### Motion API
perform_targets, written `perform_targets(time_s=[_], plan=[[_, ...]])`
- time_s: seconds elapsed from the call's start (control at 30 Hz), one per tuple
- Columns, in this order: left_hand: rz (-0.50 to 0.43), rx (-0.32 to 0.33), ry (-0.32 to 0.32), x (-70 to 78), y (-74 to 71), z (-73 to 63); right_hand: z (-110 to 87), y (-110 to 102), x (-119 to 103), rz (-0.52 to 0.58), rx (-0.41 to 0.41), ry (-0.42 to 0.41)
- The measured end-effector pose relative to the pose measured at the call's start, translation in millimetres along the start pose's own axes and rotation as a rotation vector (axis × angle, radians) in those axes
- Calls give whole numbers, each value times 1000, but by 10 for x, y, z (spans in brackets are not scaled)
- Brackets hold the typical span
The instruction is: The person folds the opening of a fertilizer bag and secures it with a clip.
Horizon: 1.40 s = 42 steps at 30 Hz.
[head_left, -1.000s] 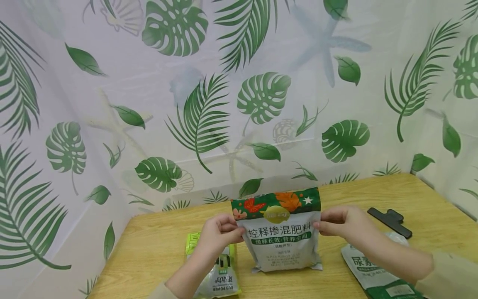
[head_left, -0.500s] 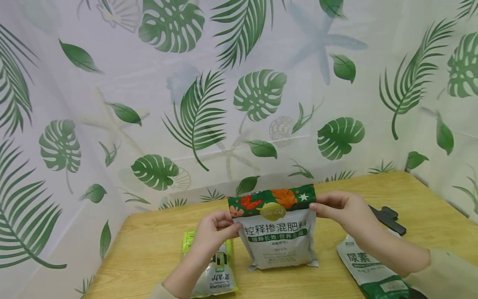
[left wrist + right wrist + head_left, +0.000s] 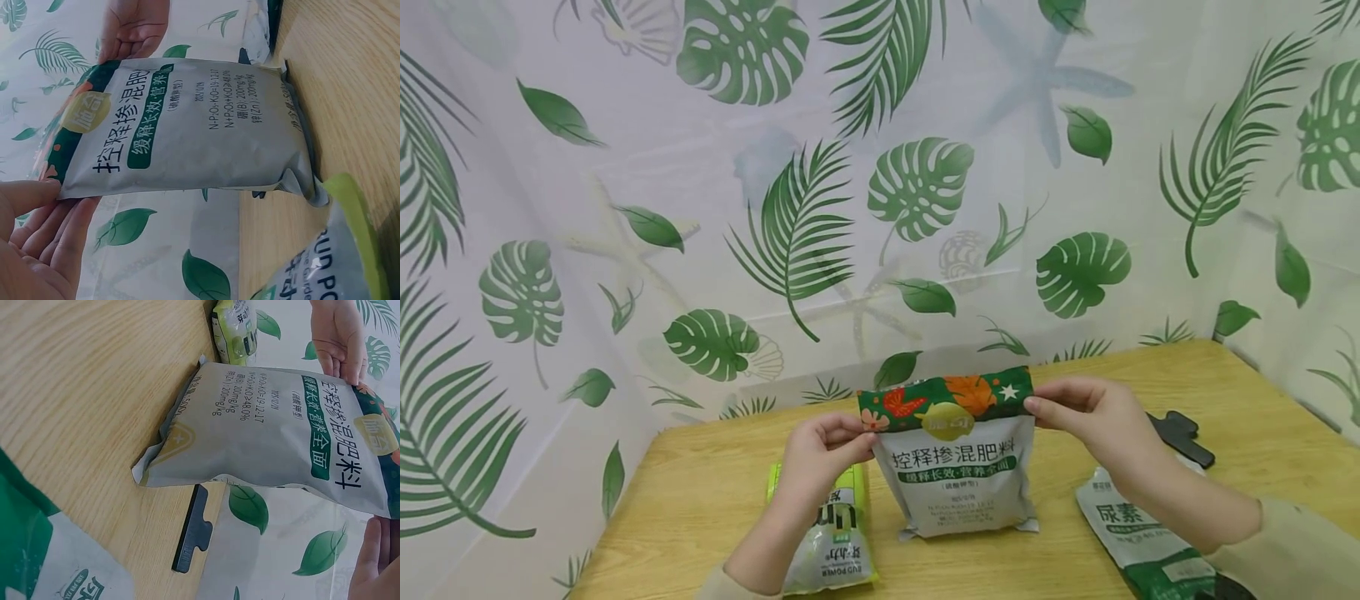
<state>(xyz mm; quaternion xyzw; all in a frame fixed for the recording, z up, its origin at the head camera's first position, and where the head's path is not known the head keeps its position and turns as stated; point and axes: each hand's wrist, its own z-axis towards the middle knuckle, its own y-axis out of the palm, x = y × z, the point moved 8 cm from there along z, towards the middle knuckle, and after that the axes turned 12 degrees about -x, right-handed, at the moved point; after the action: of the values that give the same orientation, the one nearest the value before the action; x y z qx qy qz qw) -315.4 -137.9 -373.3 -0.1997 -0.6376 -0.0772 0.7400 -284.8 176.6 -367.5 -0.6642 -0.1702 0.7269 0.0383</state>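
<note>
A grey-white fertilizer bag (image 3: 958, 496) stands upright on the table, its green top band (image 3: 925, 406) printed with orange and red leaves and flowers. My left hand (image 3: 823, 454) pinches its upper left edge between thumb and fingers, right at the band. At the opposite upper corner, the right hand (image 3: 1090, 417) pinches the edge the same way. The left wrist view shows the left thumb on the front of the bag (image 3: 187, 125), with fingers behind. In the right wrist view the bag's bottom (image 3: 169, 434) meets the wooden surface; only part of the right hand (image 3: 378, 562) shows there.
A yellow-green bag (image 3: 838, 550) lies left of the standing one, partly behind the left forearm. To the right lies a white and green bag (image 3: 1138, 517) under the right forearm, with a black clip (image 3: 1183, 437) behind it. A leaf-patterned curtain (image 3: 865, 275) backs the wooden table (image 3: 700, 500).
Both hands have slid up the bag's side edges, from below the green band to its level. The bag still stands in the same spot, and the head view has shifted slightly.
</note>
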Motion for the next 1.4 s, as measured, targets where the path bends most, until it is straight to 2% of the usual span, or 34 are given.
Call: perform_targets(time_s=[0.17, 0.4, 0.7, 1.17, 1.4], plan=[[28, 25, 19, 54, -20, -4, 0, -1, 8, 35, 9, 4], [54, 49, 7, 83, -34, -16, 5, -7, 10, 69, 18, 9], [112, 59, 22, 150, -49, 0, 39, -3, 22, 64, 13, 30], [68, 82, 65, 253, -109, 6, 74, -12, 25, 97, 12, 51], [5, 108, 95, 250, -109, -2, 94, -10, 54, 169, 23, 65]])
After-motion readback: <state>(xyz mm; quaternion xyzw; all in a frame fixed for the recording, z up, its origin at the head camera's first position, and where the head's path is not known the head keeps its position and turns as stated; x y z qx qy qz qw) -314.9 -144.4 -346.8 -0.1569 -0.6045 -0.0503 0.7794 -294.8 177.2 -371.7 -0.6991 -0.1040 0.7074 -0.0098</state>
